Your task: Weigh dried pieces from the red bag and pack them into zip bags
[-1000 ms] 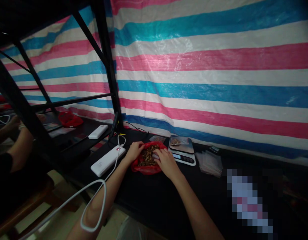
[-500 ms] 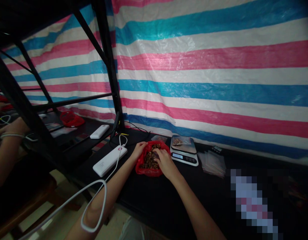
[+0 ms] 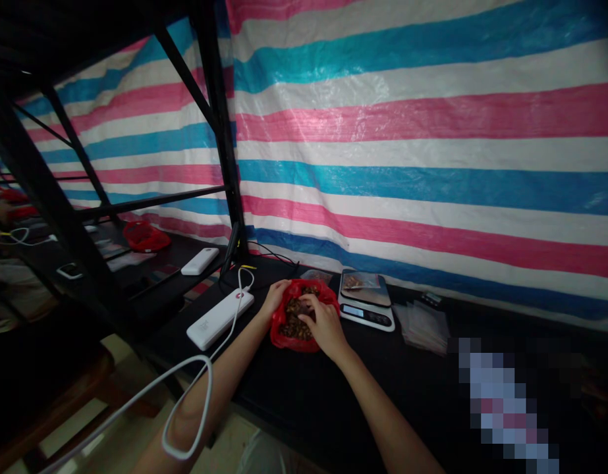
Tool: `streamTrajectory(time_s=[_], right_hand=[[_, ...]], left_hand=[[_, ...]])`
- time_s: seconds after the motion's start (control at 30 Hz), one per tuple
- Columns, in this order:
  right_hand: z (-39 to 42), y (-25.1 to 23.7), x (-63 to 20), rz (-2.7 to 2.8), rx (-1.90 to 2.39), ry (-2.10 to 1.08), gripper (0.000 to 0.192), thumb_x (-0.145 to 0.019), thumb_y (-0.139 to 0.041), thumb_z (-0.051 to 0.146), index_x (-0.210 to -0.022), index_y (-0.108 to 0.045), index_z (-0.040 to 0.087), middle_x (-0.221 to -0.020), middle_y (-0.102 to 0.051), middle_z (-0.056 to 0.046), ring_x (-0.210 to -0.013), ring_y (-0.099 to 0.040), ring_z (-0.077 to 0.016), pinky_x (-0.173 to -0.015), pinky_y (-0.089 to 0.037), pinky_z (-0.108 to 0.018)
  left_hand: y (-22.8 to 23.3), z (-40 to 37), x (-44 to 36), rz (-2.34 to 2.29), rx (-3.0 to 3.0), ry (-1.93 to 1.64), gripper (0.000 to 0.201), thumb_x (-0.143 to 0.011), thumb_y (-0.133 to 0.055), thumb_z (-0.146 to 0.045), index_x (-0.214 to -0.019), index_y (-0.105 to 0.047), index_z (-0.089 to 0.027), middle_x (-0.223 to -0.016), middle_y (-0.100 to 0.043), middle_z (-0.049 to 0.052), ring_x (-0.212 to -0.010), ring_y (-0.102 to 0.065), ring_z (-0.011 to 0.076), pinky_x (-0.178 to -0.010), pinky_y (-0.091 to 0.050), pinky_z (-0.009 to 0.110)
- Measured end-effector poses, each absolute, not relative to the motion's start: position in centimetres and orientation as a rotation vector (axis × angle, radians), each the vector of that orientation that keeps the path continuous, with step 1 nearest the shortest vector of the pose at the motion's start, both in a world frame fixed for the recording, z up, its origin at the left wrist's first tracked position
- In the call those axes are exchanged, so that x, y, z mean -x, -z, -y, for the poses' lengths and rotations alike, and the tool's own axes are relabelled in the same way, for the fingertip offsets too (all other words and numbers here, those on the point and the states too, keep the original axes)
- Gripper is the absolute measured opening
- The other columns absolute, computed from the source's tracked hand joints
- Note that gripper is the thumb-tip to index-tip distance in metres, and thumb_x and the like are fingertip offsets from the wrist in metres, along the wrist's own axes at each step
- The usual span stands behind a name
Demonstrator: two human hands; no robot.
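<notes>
A red plastic bag [image 3: 296, 344] stands open on the black table, holding many small brown pieces [image 3: 294, 327] whose kind I cannot make out. At the bag's left rim, my left hand [image 3: 274, 299] is closed on the plastic, its fingertips partly hidden. My right hand [image 3: 327, 328] reaches in over the right rim. Its thumb and fingers curl toward each other just above the pieces, around something dark and small that I cannot identify. Right of the bag is a white digital scale [image 3: 383, 320] with a lit display, bearing a small clear bag of brown pieces [image 3: 359, 282].
Clear plastic bags [image 3: 423, 327] lie right of the scale. A white power bank [image 3: 219, 320] with a looping white cable [image 3: 209, 395] is at my left. Black metal posts [image 3: 219, 131] rise beside the table. Another red bag [image 3: 145, 237] and a phone-like white device [image 3: 199, 261] sit farther left.
My right hand's fingers have curled and shifted slightly within the bag. My left hand stays at the rim. Another person's forearm at far left has moved out of its earlier place. The view shifts slightly.
</notes>
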State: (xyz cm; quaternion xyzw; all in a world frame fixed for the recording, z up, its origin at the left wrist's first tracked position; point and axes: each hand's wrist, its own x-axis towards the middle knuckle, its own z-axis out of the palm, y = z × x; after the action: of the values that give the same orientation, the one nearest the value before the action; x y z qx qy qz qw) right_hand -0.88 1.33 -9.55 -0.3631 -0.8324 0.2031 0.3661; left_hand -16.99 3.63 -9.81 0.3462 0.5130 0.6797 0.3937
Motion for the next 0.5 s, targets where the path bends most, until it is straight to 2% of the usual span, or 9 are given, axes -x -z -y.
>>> streamTrajectory(time_s=[0.27, 0.5], right_hand=[[-1.7, 9.6, 0.9, 1.954, 0.797, -0.747, 0.035, -0.072, -0.057, 0.020, -0.105, -0.048, 0.025, -0.098, -0.064, -0.001, -0.087, -0.061, -0.0157, -0.082, -0.042, -0.033], [-2.8, 8.6, -0.1, 1.615, 0.633, -1.018, 0.031, -0.071, -0.059, 0.029, -0.100, -0.049, 0.022, -0.105, -0.062, -0.005, -0.100, -0.057, -0.0191, -0.089, -0.040, -0.037]], left_hand=[[9.9, -3.8, 17.7, -1.354, -0.949, -1.675, 0.022, -0.056, -0.062, -0.032, -0.065, -0.062, -0.012, -0.067, -0.063, 0.003, -0.066, -0.056, 0.0144, -0.069, -0.043, 0.026], [9.6, -3.6, 18.6, -1.393, -1.164, -1.673, 0.020, -0.060, -0.056, -0.033, -0.063, -0.058, -0.013, -0.060, -0.057, -0.001, -0.058, -0.052, 0.0117, -0.060, -0.041, 0.023]])
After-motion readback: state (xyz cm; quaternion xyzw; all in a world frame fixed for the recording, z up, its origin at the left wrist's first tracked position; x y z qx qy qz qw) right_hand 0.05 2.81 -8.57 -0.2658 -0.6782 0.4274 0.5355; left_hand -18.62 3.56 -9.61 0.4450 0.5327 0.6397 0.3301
